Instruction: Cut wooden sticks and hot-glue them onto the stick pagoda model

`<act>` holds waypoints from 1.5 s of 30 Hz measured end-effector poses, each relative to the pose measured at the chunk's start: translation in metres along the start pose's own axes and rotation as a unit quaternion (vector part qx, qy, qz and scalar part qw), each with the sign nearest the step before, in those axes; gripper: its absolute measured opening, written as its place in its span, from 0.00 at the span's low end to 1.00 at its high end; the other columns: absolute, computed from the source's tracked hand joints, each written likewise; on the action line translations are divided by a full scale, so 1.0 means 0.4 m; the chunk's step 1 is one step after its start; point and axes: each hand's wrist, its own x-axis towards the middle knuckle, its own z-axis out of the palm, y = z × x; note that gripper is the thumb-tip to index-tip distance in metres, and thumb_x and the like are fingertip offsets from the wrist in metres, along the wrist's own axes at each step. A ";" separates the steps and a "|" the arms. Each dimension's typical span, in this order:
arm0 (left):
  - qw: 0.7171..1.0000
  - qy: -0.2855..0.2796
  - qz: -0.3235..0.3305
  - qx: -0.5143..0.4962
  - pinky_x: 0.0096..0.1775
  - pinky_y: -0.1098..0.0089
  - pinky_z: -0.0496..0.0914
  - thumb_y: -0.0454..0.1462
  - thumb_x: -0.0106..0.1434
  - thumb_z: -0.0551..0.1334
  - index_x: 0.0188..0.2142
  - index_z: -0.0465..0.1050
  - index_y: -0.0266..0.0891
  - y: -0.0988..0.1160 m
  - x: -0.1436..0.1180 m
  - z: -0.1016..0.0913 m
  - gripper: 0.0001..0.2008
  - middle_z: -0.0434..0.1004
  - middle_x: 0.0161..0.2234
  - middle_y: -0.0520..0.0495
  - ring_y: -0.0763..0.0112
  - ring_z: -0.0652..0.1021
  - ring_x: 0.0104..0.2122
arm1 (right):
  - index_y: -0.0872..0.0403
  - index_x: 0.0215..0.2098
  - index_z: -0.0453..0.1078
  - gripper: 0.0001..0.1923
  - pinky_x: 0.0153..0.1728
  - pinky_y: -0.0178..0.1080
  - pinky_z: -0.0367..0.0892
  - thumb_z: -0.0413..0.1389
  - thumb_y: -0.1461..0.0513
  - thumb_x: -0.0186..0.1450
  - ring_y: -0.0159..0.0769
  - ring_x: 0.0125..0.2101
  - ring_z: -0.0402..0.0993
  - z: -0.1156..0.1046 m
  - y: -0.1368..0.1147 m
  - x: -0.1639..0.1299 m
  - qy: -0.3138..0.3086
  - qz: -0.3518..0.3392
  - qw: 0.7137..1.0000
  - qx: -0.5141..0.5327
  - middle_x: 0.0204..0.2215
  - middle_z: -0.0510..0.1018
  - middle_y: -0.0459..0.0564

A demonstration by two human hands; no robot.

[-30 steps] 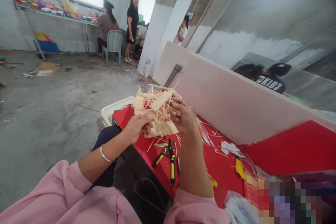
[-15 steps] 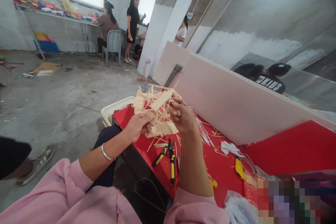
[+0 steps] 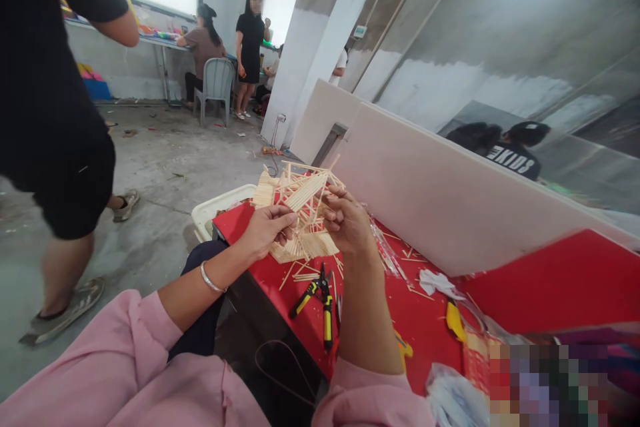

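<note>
A small model built of thin wooden sticks (image 3: 306,192), with slatted panels and an open frame, stands on the red tabletop (image 3: 425,320). At its left front, my left hand (image 3: 269,232) is closed, thumb and forefinger pinched together; whatever is between them is too small to make out. My right hand (image 3: 349,221) curls its fingers around the model's right side, with the fingertips partly hidden. Below the model lie loose sticks (image 3: 305,275). Closer to me are yellow-and-black pliers (image 3: 325,303), their handles spread.
A white bin (image 3: 203,213) stands beyond the table's left corner. A pale panel (image 3: 425,173) rises along the far right side. White tissue (image 3: 440,283), a yellow-handled tool (image 3: 455,320) and a plastic bag (image 3: 453,393) lie at right. A person in black (image 3: 55,80) is close on my left.
My left hand has risen slightly along the model's front. My right hand and the model have hardly moved. A person in black has walked into view on the left.
</note>
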 end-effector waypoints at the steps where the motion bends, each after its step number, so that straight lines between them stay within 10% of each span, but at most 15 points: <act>1: 1.000 0.000 -0.002 0.002 0.14 0.80 0.61 0.39 0.51 0.71 0.26 0.72 0.34 0.001 -0.001 0.001 0.12 0.74 0.20 0.54 0.82 0.70 0.14 | 0.53 0.36 0.67 0.19 0.10 0.22 0.46 0.61 0.66 0.44 0.17 0.14 0.58 0.001 0.000 -0.001 -0.001 -0.001 1.000 0.001 0.23 0.72 0.38; 45: 1.000 0.003 -0.018 0.009 0.15 0.78 0.58 0.42 0.55 0.70 0.22 0.70 0.36 0.006 0.003 0.006 0.14 0.71 0.16 0.54 0.83 0.66 0.12 | 0.52 0.35 0.67 0.18 0.10 0.22 0.46 0.62 0.66 0.45 0.17 0.14 0.58 -0.004 0.001 -0.002 -0.018 0.001 1.000 0.006 0.22 0.70 0.37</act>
